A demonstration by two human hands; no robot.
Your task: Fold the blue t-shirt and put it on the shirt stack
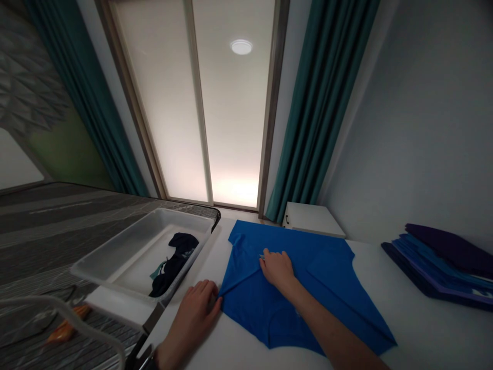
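Observation:
A blue T-shirt (327,272) lies spread out on the white table, its neckline towards me. My left hand (197,311) is at the shirt's near left corner, thumb and fingers closed on the edge of the sleeve. On the upper left part of the shirt rests my right hand (278,267), with its fingers curled and pinching the cloth. A raised crease runs between the two hands. A small pale mark shows by my right fingertips.
A clear plastic bin (127,244) with dark clothing (175,264) stands at the left. Folded clothes (442,267) are stacked at the right. A white cabinet (311,218) stands beyond the table (246,344). A bed (50,221) is on the far left.

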